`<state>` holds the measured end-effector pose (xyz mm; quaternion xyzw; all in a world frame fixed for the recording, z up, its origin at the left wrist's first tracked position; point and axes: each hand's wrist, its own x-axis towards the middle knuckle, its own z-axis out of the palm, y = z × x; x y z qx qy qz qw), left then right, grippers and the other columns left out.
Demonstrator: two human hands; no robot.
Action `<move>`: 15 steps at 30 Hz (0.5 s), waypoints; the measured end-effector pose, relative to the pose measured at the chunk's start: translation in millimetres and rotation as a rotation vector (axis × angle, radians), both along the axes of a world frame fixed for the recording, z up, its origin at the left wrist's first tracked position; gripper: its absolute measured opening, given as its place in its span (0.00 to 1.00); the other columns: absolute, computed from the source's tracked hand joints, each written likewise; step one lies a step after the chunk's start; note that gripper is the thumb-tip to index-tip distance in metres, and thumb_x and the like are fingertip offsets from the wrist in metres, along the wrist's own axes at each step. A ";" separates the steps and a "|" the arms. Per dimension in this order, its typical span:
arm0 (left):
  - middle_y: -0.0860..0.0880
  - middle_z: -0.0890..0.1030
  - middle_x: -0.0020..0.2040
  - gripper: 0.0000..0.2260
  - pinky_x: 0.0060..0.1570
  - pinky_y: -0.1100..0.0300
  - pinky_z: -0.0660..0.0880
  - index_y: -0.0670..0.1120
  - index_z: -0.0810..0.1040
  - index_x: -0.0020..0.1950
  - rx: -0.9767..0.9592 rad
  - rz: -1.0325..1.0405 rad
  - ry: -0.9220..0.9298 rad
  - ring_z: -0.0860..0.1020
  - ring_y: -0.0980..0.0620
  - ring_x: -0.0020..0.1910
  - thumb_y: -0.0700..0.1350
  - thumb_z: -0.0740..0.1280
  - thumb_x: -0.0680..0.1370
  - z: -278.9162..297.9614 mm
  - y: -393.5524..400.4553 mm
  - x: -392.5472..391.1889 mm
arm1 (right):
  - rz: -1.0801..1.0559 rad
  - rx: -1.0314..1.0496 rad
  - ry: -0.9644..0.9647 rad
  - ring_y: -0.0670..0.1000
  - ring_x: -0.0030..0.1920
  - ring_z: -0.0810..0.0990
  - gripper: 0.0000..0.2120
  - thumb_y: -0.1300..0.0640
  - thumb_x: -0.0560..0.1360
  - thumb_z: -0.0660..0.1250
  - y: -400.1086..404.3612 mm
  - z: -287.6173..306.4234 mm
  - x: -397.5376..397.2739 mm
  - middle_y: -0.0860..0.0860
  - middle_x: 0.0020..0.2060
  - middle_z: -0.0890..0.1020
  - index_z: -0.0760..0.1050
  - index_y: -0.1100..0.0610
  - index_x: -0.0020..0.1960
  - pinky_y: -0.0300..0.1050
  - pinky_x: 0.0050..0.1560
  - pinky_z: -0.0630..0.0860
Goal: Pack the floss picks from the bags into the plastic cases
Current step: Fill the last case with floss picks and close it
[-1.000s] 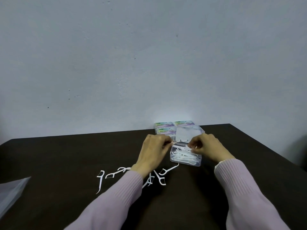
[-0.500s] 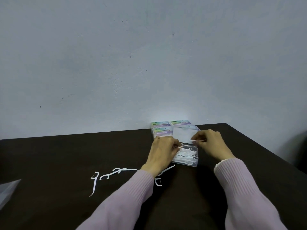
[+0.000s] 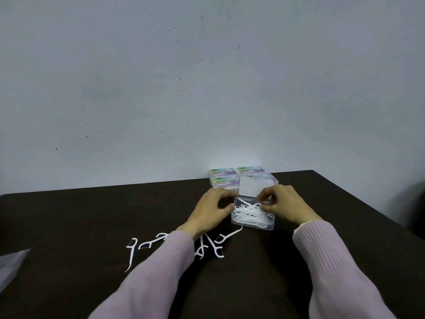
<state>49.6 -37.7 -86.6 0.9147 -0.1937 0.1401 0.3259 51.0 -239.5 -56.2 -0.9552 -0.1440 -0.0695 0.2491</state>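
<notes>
The open plastic case point(image 3: 253, 215) at the table's point(image 3: 69, 226) far middle is partly filled with picks, the left hand point(image 3: 212, 210) curled beside it and the right hand point(image 3: 284, 206) pinching inside it, while loose floss picks point(image 3: 207, 246) nearby, several, remain unpacked and closed cases point(image 3: 226, 179) sit behind.

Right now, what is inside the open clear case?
The open clear case holds a tangle of white floss picks. The right hand covers its right part, hiding any picks there.

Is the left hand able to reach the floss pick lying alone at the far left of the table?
Probably yes: the floss pick lies on bare table, nothing covers it, and the left hand is near.
</notes>
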 end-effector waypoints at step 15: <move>0.54 0.82 0.50 0.14 0.56 0.66 0.75 0.48 0.78 0.59 -0.172 -0.011 -0.056 0.78 0.63 0.50 0.38 0.69 0.74 -1.0 -8.7 -2.9 | -0.050 -0.133 -0.053 0.44 0.45 0.73 0.02 0.51 0.73 0.68 4.1 0.1 -3.6 0.43 0.41 0.78 0.77 0.48 0.44 0.49 0.60 0.61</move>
